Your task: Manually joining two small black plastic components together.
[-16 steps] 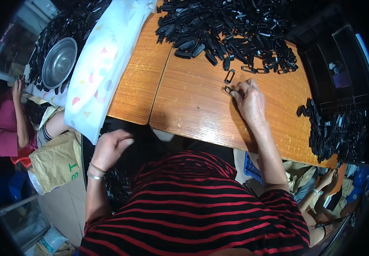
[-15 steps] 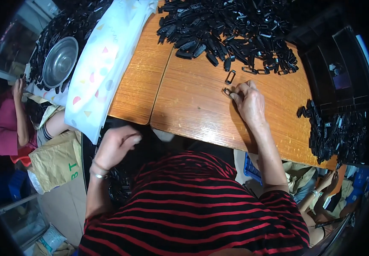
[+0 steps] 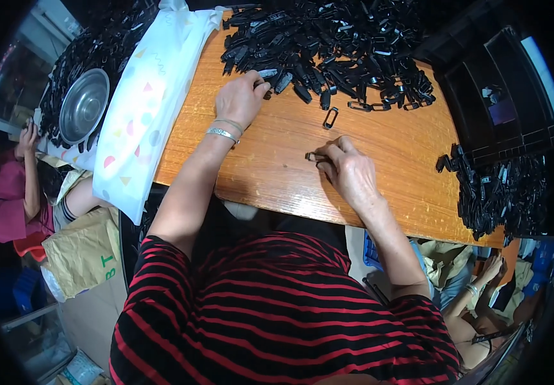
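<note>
My right hand is over the middle of the wooden table, with thumb and fingers pinching a small black rectangular frame. A second such frame, an open black loop, lies flat on the wood just beyond it. At the near left edge of a heap of black plastic pieces, my left hand has its fingers curled down. A shiny dark piece touches or lies close to those fingertips; whether they grip it is hidden. More black frames lie along the heap's front edge.
On the left lies a white patterned plastic sheet, with a metal bowl past it. Another black heap is at the table's right, below a dark rack. People sit at the left and lower right.
My left hand has risen from below the table edge to the heap. The right hand has shifted a little left and nearer, carrying its small frame away from the loop on the table.
</note>
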`<state>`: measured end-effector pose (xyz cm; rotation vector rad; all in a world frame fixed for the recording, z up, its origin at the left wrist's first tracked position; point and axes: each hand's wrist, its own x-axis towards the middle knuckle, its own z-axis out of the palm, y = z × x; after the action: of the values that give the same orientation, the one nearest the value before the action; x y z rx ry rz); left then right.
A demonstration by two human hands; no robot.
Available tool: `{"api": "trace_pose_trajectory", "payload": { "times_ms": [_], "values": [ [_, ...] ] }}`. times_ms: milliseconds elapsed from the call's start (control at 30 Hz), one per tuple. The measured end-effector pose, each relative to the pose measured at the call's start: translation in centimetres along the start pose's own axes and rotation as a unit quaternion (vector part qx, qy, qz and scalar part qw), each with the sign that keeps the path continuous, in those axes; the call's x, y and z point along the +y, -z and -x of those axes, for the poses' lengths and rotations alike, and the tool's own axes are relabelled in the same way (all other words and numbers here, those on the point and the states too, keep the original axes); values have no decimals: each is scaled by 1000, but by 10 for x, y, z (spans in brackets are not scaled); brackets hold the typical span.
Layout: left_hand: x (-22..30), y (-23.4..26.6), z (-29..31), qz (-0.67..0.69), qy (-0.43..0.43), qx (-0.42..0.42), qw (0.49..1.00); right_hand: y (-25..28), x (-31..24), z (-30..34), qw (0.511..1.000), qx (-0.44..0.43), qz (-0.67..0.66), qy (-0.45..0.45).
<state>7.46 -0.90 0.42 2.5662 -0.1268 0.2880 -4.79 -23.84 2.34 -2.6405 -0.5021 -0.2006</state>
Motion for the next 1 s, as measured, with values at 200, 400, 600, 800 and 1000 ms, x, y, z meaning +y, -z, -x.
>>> {"api": "trace_pose_trajectory", "payload": {
  "times_ms": [200, 400, 600, 800, 1000],
  "values": [
    [-5, -4, 0, 12, 12, -18, 1000, 6, 0, -6, 998, -51, -15, 27],
    [-4, -2, -1, 65, 67, -18, 995, 11, -2, -16, 994, -109, -7, 9],
    [10, -3, -3, 23, 61, -70, 995, 11, 0, -39, 992, -111, -38, -37],
    [16, -13, 18, 76, -36, -38, 996, 8, -12, -45, 988, -117, -57, -81],
    [13, -15, 47, 555, 84, -96, 822, -7, -1, -44, 912, -85, -365, -167]
  ]
}}
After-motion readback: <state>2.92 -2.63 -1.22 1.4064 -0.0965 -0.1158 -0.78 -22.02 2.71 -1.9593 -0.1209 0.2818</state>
